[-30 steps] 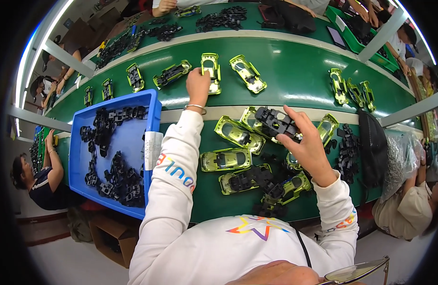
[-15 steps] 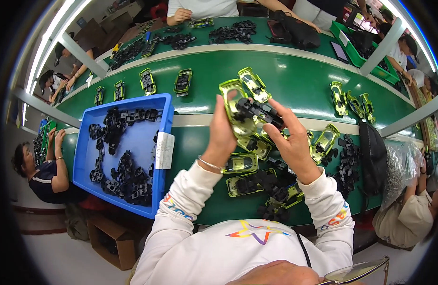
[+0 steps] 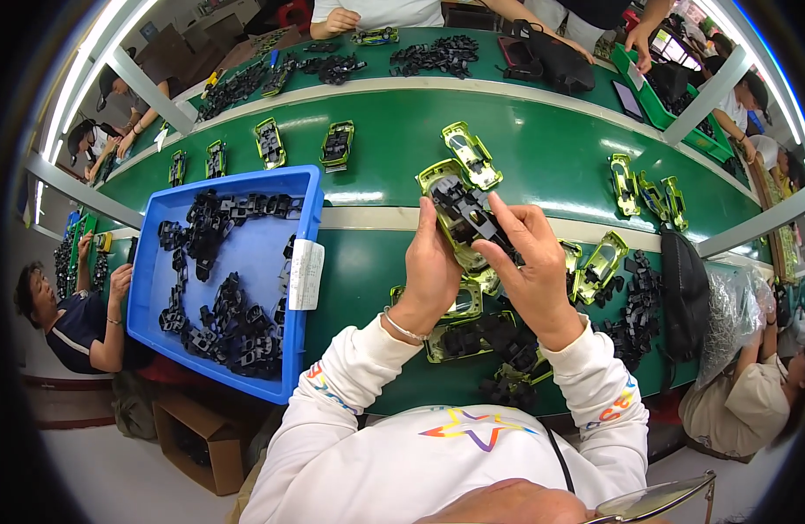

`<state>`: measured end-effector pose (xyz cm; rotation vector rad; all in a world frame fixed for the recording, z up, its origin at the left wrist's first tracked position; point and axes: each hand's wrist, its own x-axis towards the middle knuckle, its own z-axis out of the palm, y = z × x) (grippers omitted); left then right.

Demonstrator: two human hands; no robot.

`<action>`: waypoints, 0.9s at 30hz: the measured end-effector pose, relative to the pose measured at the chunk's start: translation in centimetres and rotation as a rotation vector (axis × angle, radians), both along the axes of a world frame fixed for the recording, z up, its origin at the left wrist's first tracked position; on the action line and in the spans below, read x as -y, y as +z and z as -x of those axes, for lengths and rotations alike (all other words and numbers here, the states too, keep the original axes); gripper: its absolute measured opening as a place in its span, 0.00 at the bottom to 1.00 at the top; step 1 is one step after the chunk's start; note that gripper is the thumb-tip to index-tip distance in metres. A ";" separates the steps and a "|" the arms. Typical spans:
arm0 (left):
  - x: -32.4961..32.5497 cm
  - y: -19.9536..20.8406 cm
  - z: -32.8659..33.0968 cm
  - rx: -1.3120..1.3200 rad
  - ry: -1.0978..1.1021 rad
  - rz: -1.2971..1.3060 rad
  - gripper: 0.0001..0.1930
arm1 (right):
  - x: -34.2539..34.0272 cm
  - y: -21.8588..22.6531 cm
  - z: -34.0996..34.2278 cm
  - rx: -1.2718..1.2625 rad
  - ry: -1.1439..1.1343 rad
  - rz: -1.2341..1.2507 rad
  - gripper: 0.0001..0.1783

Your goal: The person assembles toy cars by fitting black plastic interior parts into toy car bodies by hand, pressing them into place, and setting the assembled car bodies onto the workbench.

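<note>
At the centre of the frame both hands are closed on one toy car: the left hand [image 3: 433,266] grips the yellow-green car body [image 3: 437,179] from the side, while the right hand [image 3: 529,262] presses a black chassis insert [image 3: 464,214] into its underside with thumb and fingers. This looks like the fitting step, and the insert seems not fully seated, so the next move likely calls for lining up its edges and pushing evenly until it sits flush. At left of centre a blue tray [image 3: 245,345] holds a loose heap of black chassis parts [image 3: 219,297]. Below the hands, more car bodies [image 3: 455,336] lie on the green bench [image 3: 359,253].
</note>
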<state>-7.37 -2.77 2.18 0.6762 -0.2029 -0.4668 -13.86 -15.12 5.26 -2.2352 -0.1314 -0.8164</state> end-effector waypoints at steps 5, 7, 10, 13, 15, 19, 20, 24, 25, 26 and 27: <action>0.2 0.0 0.7 -0.026 0.041 0.023 0.25 | -0.7 -0.3 -0.9 0.083 -0.131 0.285 0.31; 0.1 0.0 0.6 -0.021 0.041 0.029 0.25 | -0.7 -0.2 -1.0 0.074 -0.136 0.324 0.31; -0.1 -1.0 0.4 -0.043 0.010 0.016 0.26 | -0.8 0.7 -0.6 0.010 -0.118 0.411 0.31; -0.2 -1.2 0.3 -0.021 0.011 -0.021 0.27 | -0.6 1.9 -0.2 -0.080 -0.075 0.455 0.29; -0.1 -1.2 0.4 0.004 0.009 -0.042 0.27 | -0.3 2.7 0.0 -0.119 -0.057 0.453 0.28; -0.1 -1.2 0.8 0.048 0.023 -0.112 0.26 | 0.4 3.3 0.2 -0.158 -0.007 0.502 0.25; -0.1 -1.2 0.9 0.064 0.008 -0.106 0.26 | 0.5 3.3 0.3 -0.154 -0.001 0.534 0.25; 0.2 -1.3 1.2 0.059 0.018 -0.138 0.26 | 0.5 3.2 0.7 -0.169 0.000 0.552 0.26; 0.3 -1.4 1.2 0.062 0.013 -0.136 0.26 | 0.6 3.3 0.8 -0.145 -0.008 0.581 0.25; 0.3 -1.5 1.1 0.064 0.008 -0.133 0.27 | 0.7 3.4 0.9 -0.121 -0.017 0.611 0.25; 0.4 -1.5 1.1 0.065 0.009 -0.135 0.27 | 0.8 3.5 0.9 -0.120 -0.016 0.608 0.25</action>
